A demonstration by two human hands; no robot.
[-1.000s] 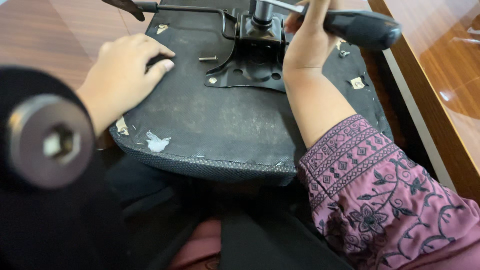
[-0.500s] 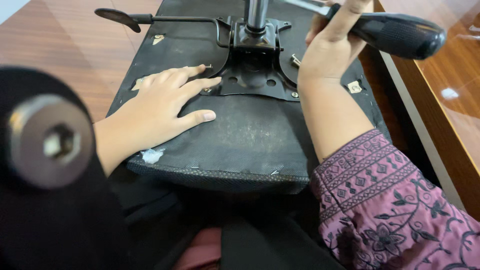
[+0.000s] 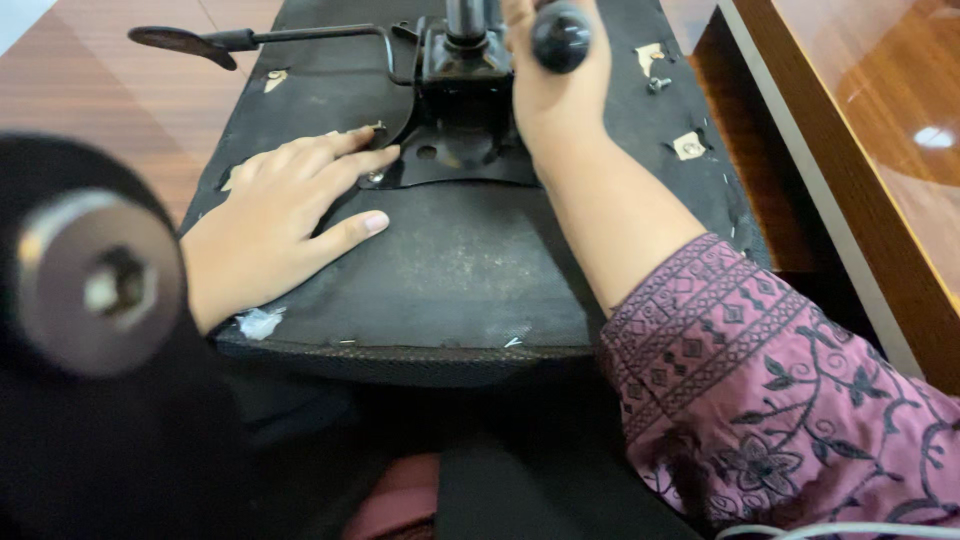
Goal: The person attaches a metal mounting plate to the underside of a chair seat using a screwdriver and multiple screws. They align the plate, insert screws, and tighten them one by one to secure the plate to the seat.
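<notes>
Your left hand (image 3: 285, 215) lies flat on the chair seat underside (image 3: 450, 270), fingers spread wide, fingertips touching the metal plate (image 3: 455, 160). Your right hand (image 3: 550, 85) has its fingers closed around a black tool handle (image 3: 560, 35).

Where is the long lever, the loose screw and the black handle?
lever (image 3: 185, 40), head view, on its flat paddle end.
loose screw (image 3: 657, 85), head view, on its head.
black handle (image 3: 560, 37), head view, on its rounded end.
</notes>
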